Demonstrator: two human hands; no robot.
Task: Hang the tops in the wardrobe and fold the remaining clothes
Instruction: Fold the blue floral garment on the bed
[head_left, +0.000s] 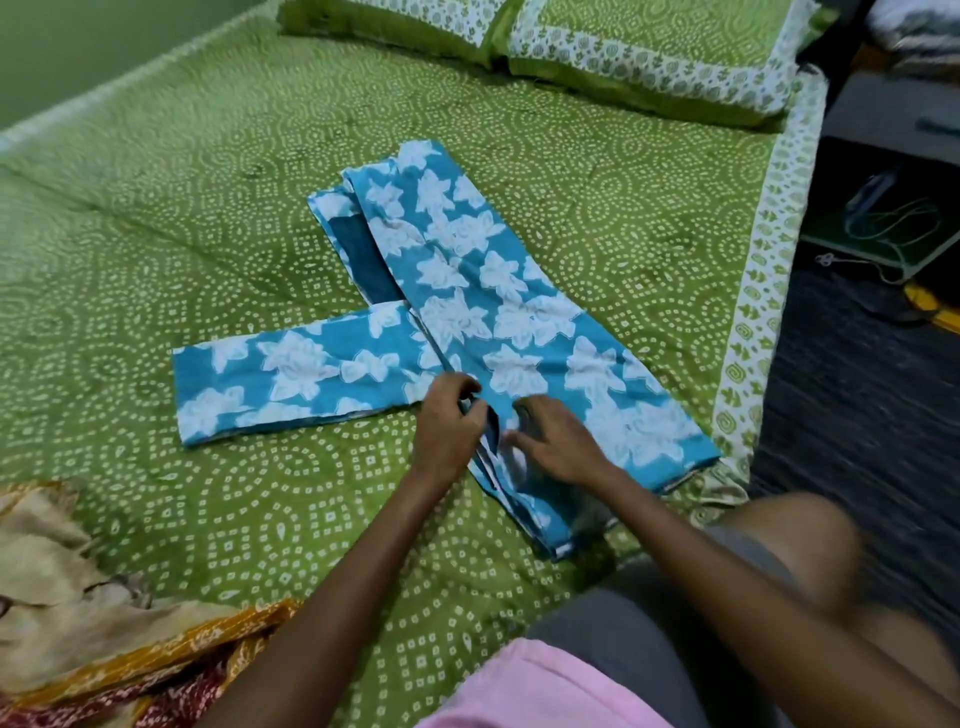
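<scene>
A blue top with white flowers lies flat on the green bed cover, folded lengthwise, one sleeve stretched out to the left. My left hand pinches a fold of the cloth near its lower middle. Just to the right, my right hand rests on the same top with its fingers bent onto the cloth.
A heap of beige, orange and red clothes lies at the bed's lower left. Two green pillows sit at the head of the bed. The bed's right edge drops to a dark floor with a low shelf holding cables.
</scene>
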